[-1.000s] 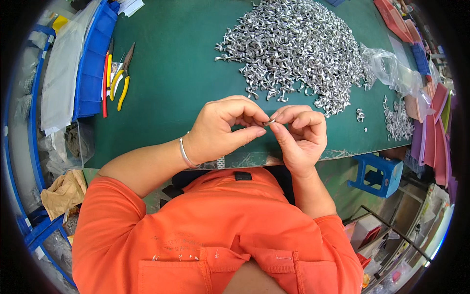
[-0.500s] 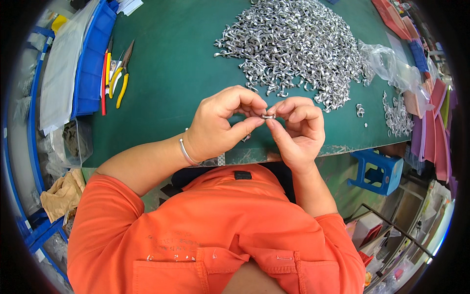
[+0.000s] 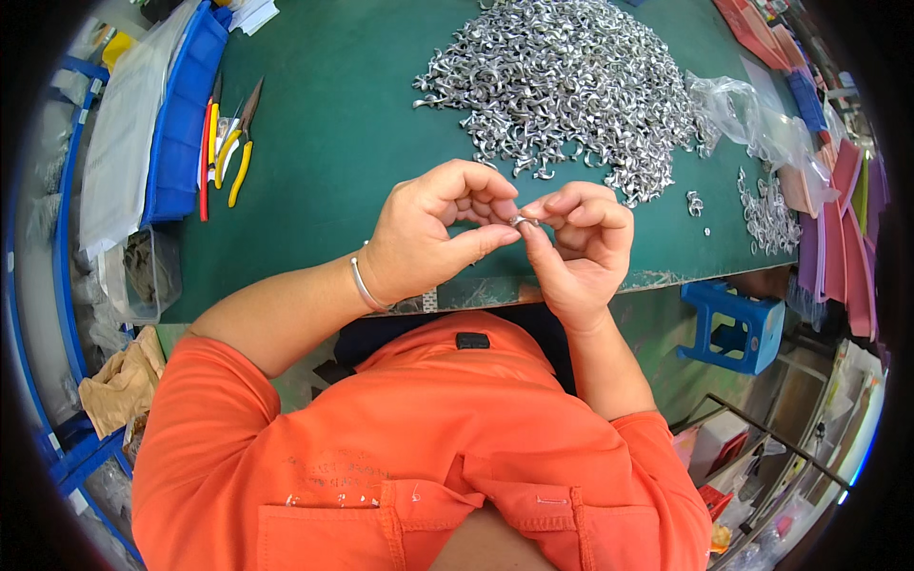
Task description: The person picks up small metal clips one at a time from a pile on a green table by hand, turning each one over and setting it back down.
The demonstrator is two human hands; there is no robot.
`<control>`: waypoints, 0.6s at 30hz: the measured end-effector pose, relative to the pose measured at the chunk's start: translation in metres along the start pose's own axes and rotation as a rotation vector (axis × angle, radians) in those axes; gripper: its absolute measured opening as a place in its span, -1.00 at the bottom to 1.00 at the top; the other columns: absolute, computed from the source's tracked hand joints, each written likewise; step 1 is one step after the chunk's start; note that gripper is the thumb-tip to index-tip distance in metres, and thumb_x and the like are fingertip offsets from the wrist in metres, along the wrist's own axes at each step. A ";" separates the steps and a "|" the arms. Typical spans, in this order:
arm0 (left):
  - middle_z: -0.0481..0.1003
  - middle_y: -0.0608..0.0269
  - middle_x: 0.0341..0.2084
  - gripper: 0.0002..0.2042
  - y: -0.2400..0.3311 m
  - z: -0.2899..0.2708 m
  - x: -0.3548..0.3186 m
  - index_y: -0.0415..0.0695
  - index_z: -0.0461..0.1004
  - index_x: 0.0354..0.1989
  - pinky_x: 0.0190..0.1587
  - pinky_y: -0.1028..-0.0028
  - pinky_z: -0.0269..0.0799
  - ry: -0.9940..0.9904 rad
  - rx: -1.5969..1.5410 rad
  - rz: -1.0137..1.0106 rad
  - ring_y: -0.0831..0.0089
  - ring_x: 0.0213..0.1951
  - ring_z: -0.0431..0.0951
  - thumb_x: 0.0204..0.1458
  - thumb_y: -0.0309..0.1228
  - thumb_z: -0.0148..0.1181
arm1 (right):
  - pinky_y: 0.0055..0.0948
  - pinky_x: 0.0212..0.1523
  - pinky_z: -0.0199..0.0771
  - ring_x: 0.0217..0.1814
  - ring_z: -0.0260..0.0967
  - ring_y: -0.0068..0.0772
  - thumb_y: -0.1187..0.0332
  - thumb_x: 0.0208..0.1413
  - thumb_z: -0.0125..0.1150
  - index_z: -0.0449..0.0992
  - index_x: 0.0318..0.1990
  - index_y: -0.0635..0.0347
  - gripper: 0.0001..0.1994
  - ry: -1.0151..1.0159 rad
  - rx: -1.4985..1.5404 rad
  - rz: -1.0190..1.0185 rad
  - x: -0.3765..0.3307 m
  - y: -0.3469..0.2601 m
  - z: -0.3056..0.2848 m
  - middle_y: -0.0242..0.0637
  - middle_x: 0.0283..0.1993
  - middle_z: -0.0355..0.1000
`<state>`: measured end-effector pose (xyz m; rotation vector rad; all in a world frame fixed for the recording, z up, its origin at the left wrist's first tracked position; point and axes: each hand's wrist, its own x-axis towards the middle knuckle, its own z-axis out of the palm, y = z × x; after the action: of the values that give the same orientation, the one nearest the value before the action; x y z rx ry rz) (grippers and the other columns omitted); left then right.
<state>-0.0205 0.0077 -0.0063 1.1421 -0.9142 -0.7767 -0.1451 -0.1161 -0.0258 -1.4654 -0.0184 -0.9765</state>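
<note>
Over the near edge of the green table [image 3: 314, 162], both my hands meet at one small curved silver metal piece [image 3: 523, 221]. My left hand [image 3: 428, 224] pinches its left end between thumb and fingertips. From the other side, my right hand [image 3: 583, 243] grips it with thumb and forefinger, the other fingers curled. The fingertips cover most of the piece, so its full shape is hidden. Beyond my hands lies a large heap of similar curved silver pieces [image 3: 571, 86].
Yellow-handled pliers [image 3: 241, 173] and a red stick-like tool [image 3: 204, 171] lie beside a blue bin [image 3: 176, 143] at left. To the right are a clear plastic bag [image 3: 762, 128], a smaller pile of metal rings [image 3: 767, 219] and a blue stool [image 3: 733, 328] below the table edge.
The small metal piece has turned between my fingertips and sits slightly higher in view. Both hands keep their pinch, and the table has shifted slightly in view.
</note>
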 end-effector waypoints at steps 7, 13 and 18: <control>0.52 0.20 -0.44 -0.90 0.012 -0.013 0.006 -0.22 0.53 -0.41 -0.32 0.47 0.49 -0.124 0.666 0.160 0.36 -0.37 0.57 -0.12 -0.66 0.28 | -0.37 -0.25 0.46 -0.30 0.44 -0.20 0.68 -0.15 0.30 0.42 -0.41 0.21 -0.80 -0.276 -0.627 -0.126 0.005 -0.019 -0.016 -0.20 -0.31 0.48; 0.51 0.18 -0.42 -0.90 0.013 -0.017 0.006 -0.22 0.52 -0.41 -0.31 0.43 0.49 -0.242 0.823 0.171 0.27 -0.38 0.55 -0.12 -0.64 0.26 | -0.26 -0.20 0.39 -0.26 0.40 -0.08 0.67 -0.11 0.20 0.43 -0.38 0.24 -0.85 -0.068 -0.943 -0.098 0.024 -0.007 -0.034 -0.20 -0.35 0.46; 0.50 0.24 -0.41 -0.89 0.014 -0.015 0.007 -0.23 0.53 -0.32 -0.32 0.51 0.47 -0.147 0.713 0.065 0.44 -0.37 0.55 -0.05 -0.62 0.26 | -0.21 -0.20 0.37 -0.25 0.38 -0.07 0.65 -0.12 0.23 0.43 -0.35 0.24 -0.83 -0.119 -1.012 0.004 0.026 0.004 -0.030 -0.19 -0.36 0.44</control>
<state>-0.0037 0.0113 0.0068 1.6734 -1.4059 -0.4874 -0.1425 -0.1553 -0.0198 -2.4370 0.4508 -0.9267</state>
